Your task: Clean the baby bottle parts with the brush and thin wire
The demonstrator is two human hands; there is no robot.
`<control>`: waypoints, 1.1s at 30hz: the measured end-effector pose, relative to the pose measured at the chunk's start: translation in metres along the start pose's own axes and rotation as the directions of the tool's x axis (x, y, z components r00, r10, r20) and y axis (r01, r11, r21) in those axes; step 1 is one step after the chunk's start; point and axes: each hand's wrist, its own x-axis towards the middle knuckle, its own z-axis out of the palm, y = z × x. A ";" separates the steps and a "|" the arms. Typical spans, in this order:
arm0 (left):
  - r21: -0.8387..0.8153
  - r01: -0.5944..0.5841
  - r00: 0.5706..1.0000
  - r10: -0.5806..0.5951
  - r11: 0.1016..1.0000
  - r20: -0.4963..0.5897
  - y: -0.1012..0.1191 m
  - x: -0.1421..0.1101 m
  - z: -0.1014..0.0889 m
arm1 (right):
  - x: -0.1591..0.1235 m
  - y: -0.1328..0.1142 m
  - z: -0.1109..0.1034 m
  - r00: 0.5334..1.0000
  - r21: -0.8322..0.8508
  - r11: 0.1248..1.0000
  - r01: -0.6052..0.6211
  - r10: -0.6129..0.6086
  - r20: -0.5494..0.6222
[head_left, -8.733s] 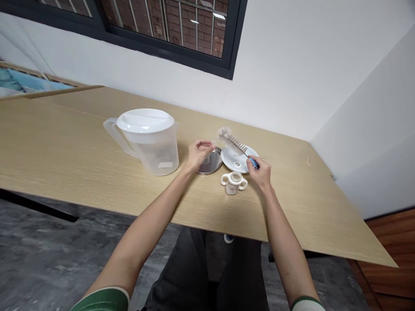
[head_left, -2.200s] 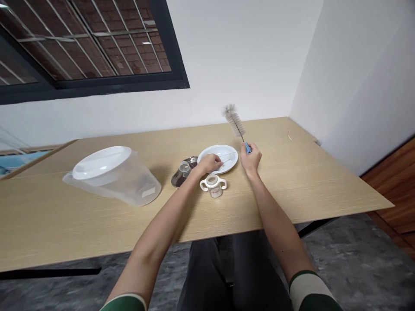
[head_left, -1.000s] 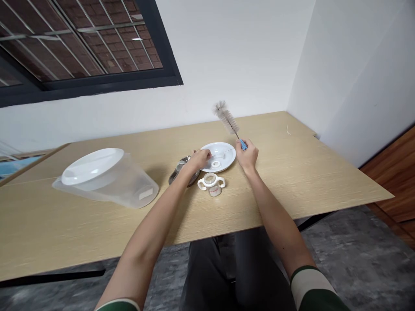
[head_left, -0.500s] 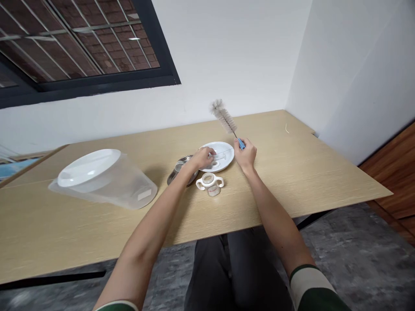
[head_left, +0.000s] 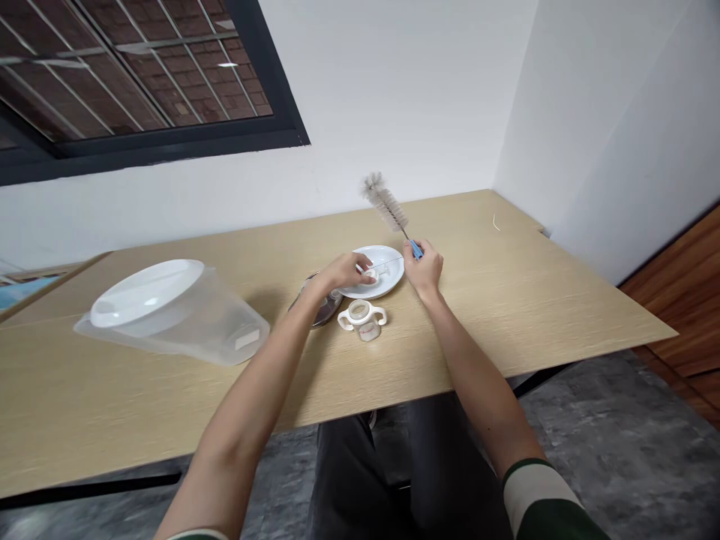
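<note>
My right hand (head_left: 424, 266) is closed around the blue handle (head_left: 415, 250) of a bottle brush (head_left: 385, 202), whose pale bristles point up and to the left. Over the white plate (head_left: 388, 283) is my left hand (head_left: 352, 270), its thumb and fingers closed about a small white ring (head_left: 370, 276). A thin, wire-like line runs from near the left fingers to the right hand. Other small clear or white parts on the plate are hard to make out. In front of the plate stands a small baby bottle (head_left: 368, 328) with two white handles, open at the top.
Partly under my left forearm lies a shiny metal dish (head_left: 327, 309). A large translucent plastic container with a white lid (head_left: 149, 292) lies tilted at left. A thin white strip (head_left: 495, 223) rests at the table's (head_left: 506, 315) far right.
My left hand has shifted a little, and the white ring now sits between its fingers, slightly higher. My right hand keeps the brush in nearly the same place.
</note>
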 end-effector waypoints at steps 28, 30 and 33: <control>-0.916 -0.340 0.862 -0.321 0.211 -0.393 -0.086 -0.094 0.023 | -0.034 -0.004 0.011 0.839 -0.027 0.910 0.413 -0.369 0.399; -0.925 -0.348 0.881 -0.286 0.153 -0.378 -0.086 -0.096 0.023 | -0.036 -0.006 0.011 0.810 -0.036 0.885 0.464 -0.408 0.421; -0.933 -0.346 0.901 -0.242 0.099 -0.360 -0.087 -0.098 0.022 | -0.036 -0.005 0.011 0.830 -0.121 0.876 0.468 -0.388 0.402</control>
